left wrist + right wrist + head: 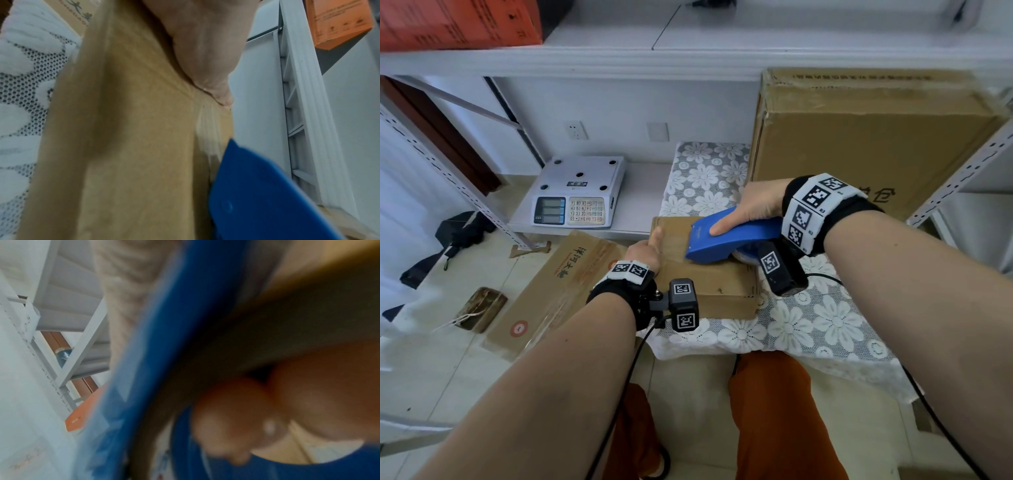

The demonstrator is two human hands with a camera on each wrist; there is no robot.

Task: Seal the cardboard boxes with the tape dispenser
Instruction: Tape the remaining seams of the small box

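Blue dispenser, gripped by right hand, hides tape; left hand flat on box.

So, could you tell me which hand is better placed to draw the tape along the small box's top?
The right. The right hand already grips the blue tape dispenser, which sits on the small cardboard box. The left hand presses on the box top, steadying it.

Right wrist view badly blurred, tape dispenser a blue smear, right hand fingers hidden beneath it, left hand fingertips hidden, tape roll mostly concealed, orange carton cropped
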